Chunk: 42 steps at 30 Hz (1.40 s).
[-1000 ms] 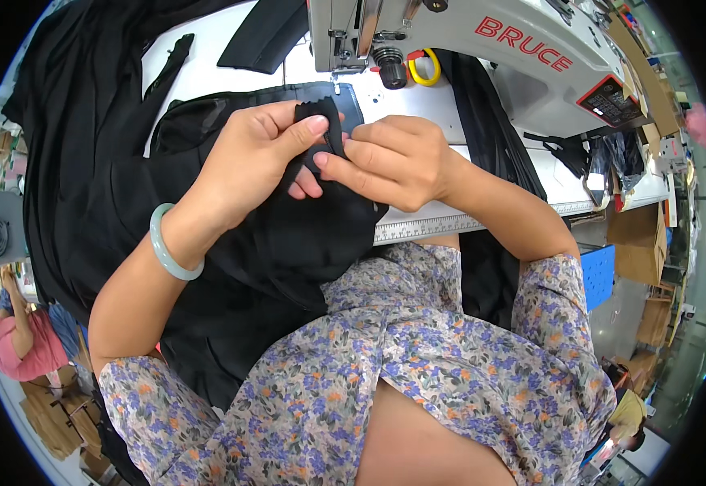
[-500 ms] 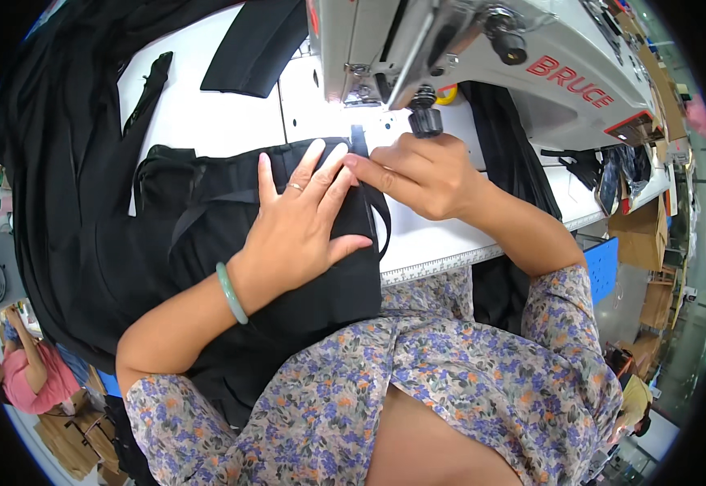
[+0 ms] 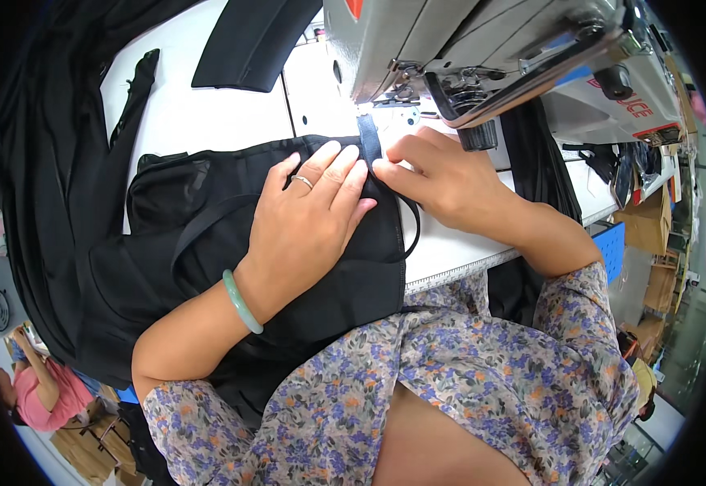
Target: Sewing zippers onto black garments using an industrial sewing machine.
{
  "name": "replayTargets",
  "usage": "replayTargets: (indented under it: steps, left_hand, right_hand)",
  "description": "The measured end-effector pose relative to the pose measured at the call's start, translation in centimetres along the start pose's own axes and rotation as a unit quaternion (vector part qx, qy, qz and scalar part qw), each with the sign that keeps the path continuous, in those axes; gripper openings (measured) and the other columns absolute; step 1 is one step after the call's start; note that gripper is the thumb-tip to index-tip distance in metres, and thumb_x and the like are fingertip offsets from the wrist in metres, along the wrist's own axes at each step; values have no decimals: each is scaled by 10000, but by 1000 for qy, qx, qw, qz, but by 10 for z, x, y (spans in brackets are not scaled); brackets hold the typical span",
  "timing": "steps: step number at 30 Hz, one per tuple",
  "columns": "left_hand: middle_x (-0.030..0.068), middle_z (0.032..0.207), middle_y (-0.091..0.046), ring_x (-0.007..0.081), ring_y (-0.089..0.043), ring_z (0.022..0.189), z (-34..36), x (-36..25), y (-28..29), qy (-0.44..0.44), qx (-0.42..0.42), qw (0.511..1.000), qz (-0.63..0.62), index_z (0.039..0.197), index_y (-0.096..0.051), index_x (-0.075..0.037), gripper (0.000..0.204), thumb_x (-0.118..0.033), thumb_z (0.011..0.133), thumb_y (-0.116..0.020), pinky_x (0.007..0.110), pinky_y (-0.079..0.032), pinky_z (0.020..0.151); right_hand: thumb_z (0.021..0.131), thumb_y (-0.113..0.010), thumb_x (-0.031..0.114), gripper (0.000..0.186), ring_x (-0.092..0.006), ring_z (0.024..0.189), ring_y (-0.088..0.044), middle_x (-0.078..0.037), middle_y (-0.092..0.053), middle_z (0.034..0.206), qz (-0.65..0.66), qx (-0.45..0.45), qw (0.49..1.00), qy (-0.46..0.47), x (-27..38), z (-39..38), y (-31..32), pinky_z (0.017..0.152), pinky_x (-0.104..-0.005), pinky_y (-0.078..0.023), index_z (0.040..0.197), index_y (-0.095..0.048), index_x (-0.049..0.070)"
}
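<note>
My left hand [image 3: 312, 212] lies on the black garment [image 3: 304, 292] just left of the sewing machine's needle area, its fingers flat on the fabric near the upper edge. A green bangle circles that wrist. My right hand [image 3: 442, 178] is closed on a dark narrow strip [image 3: 369, 138], which runs in under the machine head [image 3: 393, 89] at the garment's right edge. Part of that strip loops down beside the hand. The needle and presser foot are hard to make out among the metal parts.
Black fabric [image 3: 49, 146] drapes over the table's left side. A dark cut piece [image 3: 237, 49] lies at the back, more black cloth [image 3: 551, 170] right of the machine. A co-worker in a pink top [image 3: 49, 393] is at lower left; cardboard boxes [image 3: 644, 223] stand at right.
My hands went from holding the strip up to lying low at the machine, left hand spread on the garment. In the last half second the view shifted, the machine head appearing larger.
</note>
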<state>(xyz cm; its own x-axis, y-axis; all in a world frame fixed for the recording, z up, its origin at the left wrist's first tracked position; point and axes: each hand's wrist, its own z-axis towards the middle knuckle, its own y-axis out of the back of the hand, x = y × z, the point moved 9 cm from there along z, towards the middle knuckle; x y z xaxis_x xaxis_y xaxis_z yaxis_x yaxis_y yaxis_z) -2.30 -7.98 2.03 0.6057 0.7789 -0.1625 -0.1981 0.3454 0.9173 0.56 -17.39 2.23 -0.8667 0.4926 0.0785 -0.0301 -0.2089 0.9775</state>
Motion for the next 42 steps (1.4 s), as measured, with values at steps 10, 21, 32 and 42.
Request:
replayTargets:
  steps: [10, 21, 32, 42]
  left_hand:
    - [73, 1143, -608, 213, -563, 1070, 4, 0, 4, 1, -9, 1000, -30, 1072, -615, -39, 318, -237, 832, -682, 376, -403, 881]
    - [70, 1147, -593, 212, -574, 1038, 5, 1, 3, 3, 0, 999, -35, 1063, -607, -42, 336, -223, 800, -712, 372, -405, 853]
    - [56, 1150, -589, 208, -555, 1073, 6, 1, 3, 8, 6, 999, -32, 1052, -613, -46, 333, -219, 788, -720, 369, -406, 854]
    - [56, 1196, -579, 205, -540, 1098, 7, 1, 2, 17, 25, 999, -45, 1135, -578, -54, 407, -209, 785, -715, 368, -391, 873]
  right_hand:
    - [752, -606, 93, 262, -159, 994, -567, 15, -576, 1145, -46, -25, 998, 40, 10, 1, 4, 589, -251, -517, 1011, -567, 115]
    - [784, -598, 100, 252, -157, 1054, -579, 32, -568, 1144, -35, -48, 998, 37, 4, -1, 6, 570, -244, -504, 1028, -581, 160]
    - [763, -612, 132, 244, -158, 1051, -583, 57, -579, 1139, -56, -68, 994, 59, 1, 0, 8, 714, -326, -494, 1000, -605, 188]
    - [787, -591, 124, 230, -165, 1065, -570, 63, -590, 1167, -51, -55, 996, 54, -1, 1, 6, 731, -330, -501, 1010, -601, 183]
